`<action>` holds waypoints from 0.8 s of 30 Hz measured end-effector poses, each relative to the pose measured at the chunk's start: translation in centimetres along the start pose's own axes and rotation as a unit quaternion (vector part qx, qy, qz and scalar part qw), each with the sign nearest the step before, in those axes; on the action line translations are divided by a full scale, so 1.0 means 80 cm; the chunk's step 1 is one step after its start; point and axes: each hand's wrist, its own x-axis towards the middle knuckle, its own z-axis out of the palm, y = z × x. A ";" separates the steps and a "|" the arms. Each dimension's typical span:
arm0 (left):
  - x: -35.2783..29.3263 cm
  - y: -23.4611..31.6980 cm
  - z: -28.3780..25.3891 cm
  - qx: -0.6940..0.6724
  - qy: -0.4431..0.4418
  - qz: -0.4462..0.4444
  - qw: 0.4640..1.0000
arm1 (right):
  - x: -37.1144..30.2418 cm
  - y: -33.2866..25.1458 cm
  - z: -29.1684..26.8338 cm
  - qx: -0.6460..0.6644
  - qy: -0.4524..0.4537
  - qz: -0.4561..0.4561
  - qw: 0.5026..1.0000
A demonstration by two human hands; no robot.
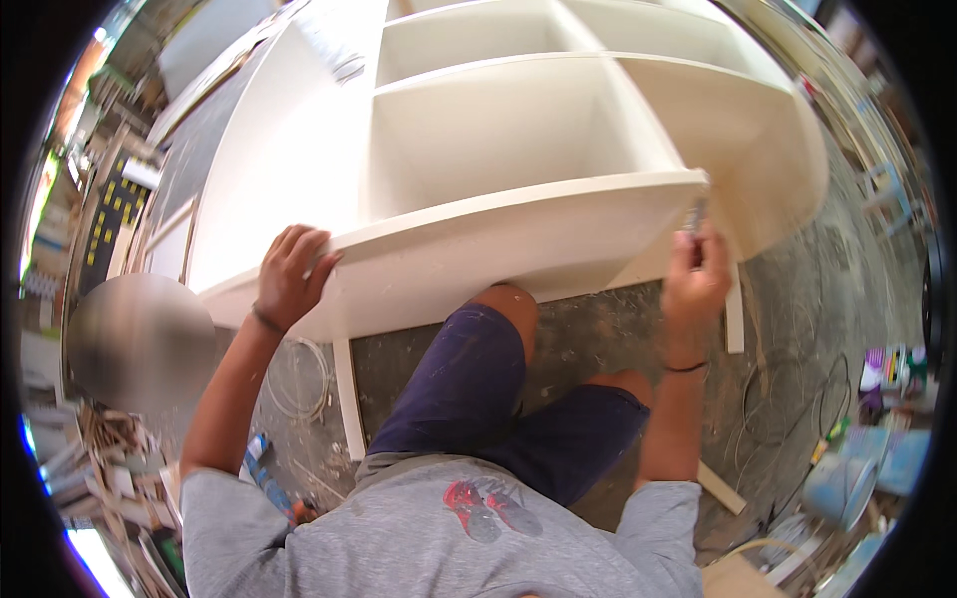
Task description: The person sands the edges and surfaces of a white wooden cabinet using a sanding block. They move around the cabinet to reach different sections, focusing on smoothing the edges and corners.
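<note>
A large white cabinet frame with open compartments (498,125) lies in front of me, its near side a long white panel (469,234). My left hand (296,267) is at the left part of that panel's upper edge, fingers loosely bent and thumb apart, with nothing visible in it. At the panel's right end, my right hand (696,284) is closed around a small tool (695,214) that points up toward the corner. Motion blurs this tool, and its exact kind cannot be made out.
White wooden strips (347,399) lie under the cabinet on the dark floor. A blurred round object (140,339) is at left, near a coiled pale cable (299,379). Scrap wood (120,478) is heaped lower left. Blue containers (840,488) and dark cords (797,409) lie at right.
</note>
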 end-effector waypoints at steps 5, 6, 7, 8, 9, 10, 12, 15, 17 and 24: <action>0.020 0.017 0.016 0.028 -0.001 -0.035 0.999 | 0.047 0.047 0.015 -0.001 -0.018 -0.018 1.000; 0.018 0.015 0.013 0.024 -0.014 -0.042 0.999 | 0.048 0.055 0.018 0.001 -0.016 -0.027 1.000; 0.016 0.014 0.012 0.020 -0.026 -0.049 0.998 | 0.048 0.063 0.019 0.004 -0.014 -0.037 0.999; 0.017 0.015 0.013 0.011 -0.038 -0.056 0.998 | 0.047 0.074 0.014 0.054 -0.021 0.018 0.998; 0.018 0.014 0.012 0.009 -0.048 -0.067 0.997 | 0.044 0.081 0.014 0.110 -0.032 0.073 0.991; 0.012 0.013 0.012 0.017 -0.042 -0.062 0.997 | 0.039 0.076 0.015 0.148 -0.061 0.106 0.981; 0.021 0.016 0.012 0.025 -0.028 -0.047 0.998 | 0.047 0.045 0.006 0.228 -0.068 0.157 0.958; 0.015 0.017 0.017 0.037 -0.024 -0.052 0.998 | 0.056 0.019 0.017 0.274 -0.061 0.192 0.940; 0.009 0.022 0.016 0.055 -0.039 -0.065 0.996 | 0.066 0.004 0.033 0.273 -0.051 0.190 0.942; -0.012 0.016 0.008 0.068 -0.037 -0.060 0.995 | 0.068 -0.026 0.063 0.236 -0.015 0.094 0.967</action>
